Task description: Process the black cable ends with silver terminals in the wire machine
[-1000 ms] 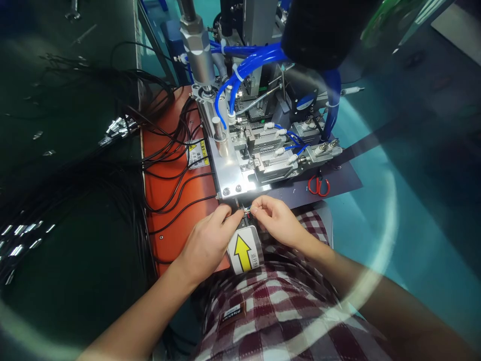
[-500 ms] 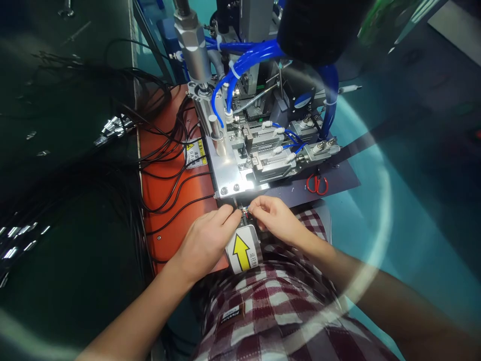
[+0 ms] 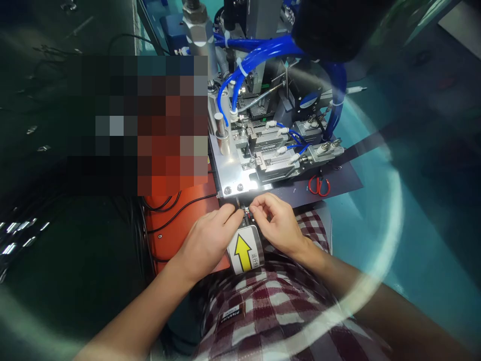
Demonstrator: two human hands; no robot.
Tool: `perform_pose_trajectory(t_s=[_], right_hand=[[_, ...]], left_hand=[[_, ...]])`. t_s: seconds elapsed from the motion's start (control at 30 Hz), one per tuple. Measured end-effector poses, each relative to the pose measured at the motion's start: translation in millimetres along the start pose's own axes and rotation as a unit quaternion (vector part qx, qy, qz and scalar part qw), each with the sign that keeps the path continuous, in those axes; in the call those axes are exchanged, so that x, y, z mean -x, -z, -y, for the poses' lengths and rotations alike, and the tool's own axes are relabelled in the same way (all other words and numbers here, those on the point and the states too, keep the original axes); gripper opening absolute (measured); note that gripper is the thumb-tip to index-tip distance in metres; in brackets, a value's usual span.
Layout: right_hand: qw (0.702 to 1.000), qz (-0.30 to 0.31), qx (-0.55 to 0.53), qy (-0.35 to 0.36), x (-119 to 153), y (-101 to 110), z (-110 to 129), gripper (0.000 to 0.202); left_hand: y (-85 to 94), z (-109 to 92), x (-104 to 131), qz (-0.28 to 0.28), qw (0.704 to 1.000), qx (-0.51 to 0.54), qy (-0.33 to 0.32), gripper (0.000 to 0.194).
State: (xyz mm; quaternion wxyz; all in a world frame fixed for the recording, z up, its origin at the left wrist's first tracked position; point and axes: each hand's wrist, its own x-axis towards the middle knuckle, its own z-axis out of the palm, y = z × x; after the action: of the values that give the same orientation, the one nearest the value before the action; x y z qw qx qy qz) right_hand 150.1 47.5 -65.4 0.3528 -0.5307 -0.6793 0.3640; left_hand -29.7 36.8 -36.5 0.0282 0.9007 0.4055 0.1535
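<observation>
My left hand [image 3: 212, 238] is closed, its thumb and fingertips at the small metal slot at the machine's front edge. Facing it from the right, my right hand [image 3: 276, 220] is pinched, fingertips close to the same spot. Between the fingertips sits a tiny part [image 3: 247, 211] with white and red bits, too small to name. Just below lies a white plate with a yellow arrow [image 3: 243, 252]. Behind the hands stands the metal machine [image 3: 231, 173] with blue air tubes [image 3: 263, 50].
Red-handled scissors [image 3: 319, 186] lie on the dark sheet [image 3: 343, 183] at the right. Black cables [image 3: 173, 218] cross the orange surface [image 3: 188, 235] at the left. A pixelated block hides the upper left. Checked cloth covers my lap.
The view has shifted slightly, so the machine appears further right. My right hand's fingers are a little more curled and raised. A pixelated patch now covers the upper left.
</observation>
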Motion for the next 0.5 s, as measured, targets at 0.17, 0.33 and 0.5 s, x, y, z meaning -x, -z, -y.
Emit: perform_pose_trajectory(t_s=[0.17, 0.33, 0.5], right_hand=[[1.0, 0.004, -0.001, 0.008, 1.6, -0.9, -2.9, 0.011], [1.0, 0.005, 0.0, 0.012, 2.2, -1.4, -1.3, 0.011], [0.999, 0.009, -0.034, -0.037, 2.3, -3.7, -2.1, 0.01]], left_hand=[[-0.4, 0.2, 0.5, 0.006, 1.0, 0.005, 0.007, 0.03], [-0.8, 0.4, 0.6, 0.005, 1.0, 0.012, 0.009, 0.03], [-2.2, 0.5, 1.1, 0.0, 1.0, 0.018, 0.005, 0.029]])
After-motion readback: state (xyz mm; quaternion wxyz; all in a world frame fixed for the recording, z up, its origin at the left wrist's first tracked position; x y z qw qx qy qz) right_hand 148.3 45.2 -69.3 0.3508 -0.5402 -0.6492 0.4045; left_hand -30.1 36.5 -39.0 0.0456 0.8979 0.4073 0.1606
